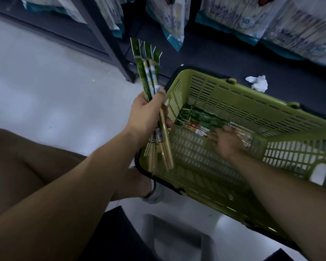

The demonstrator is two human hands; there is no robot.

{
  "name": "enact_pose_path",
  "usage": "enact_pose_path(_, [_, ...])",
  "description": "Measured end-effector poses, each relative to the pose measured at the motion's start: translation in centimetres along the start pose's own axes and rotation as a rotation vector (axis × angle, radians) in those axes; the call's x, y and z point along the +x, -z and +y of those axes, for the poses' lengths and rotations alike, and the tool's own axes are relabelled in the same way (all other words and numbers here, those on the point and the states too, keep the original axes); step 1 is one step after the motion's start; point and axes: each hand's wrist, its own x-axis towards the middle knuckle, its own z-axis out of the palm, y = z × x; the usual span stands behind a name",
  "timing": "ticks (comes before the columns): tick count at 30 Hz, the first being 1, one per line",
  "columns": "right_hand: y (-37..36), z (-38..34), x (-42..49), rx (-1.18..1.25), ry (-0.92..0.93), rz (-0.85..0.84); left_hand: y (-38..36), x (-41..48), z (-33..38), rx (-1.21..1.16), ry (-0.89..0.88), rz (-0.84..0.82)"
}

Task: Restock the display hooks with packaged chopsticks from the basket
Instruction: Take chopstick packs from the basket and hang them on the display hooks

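Green-sleeved chopstick packs [201, 119] lie toward the far left corner of the basket [252, 102], where the blurred right grip [228, 142], closure impossible to tell, should pinch one pack by its header while the left grip [147, 113] clenches its fanned bundle [146, 72] squarely.

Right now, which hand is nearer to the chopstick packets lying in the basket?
Right. The right hand reaches inside the basket, at the packets. The left hand is by the basket's rim, gripping a separate bundle of packets.
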Motion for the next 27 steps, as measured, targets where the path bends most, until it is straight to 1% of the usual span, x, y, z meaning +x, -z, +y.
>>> enact_pose_path(4, [-0.3, -1.0, 1.0, -0.178, -0.01, 0.045, -0.3, 0.1, 0.0, 0.038, -0.007, 0.006])
enact_pose_path(8, [-0.6, -1.4, 1.6, -0.284, -0.009, 0.075, -0.6, 0.1, 0.1, 0.063, -0.01, 0.015])
enact_pose_path(12, [-0.8, -1.4, 1.6, -0.287, -0.007, 0.099, -0.8, 0.1, 0.4, 0.077, 0.001, 0.021])
enact_pose_path(19, [-1.1, -1.4, 1.6, -0.297, 0.105, 0.064, -0.8, 0.0, 0.4, 0.107, 0.014, 0.03])
enact_pose_path(25, [-0.6, -1.5, 1.4, -0.348, 0.08, 0.025, -0.7, 0.1, 0.3, 0.095, 0.017, 0.03])
enact_pose_path(27, [-0.5, -1.3, 1.3, -0.334, 0.065, 0.035, -0.6, 0.1, 0.3, 0.09, 0.008, 0.024])
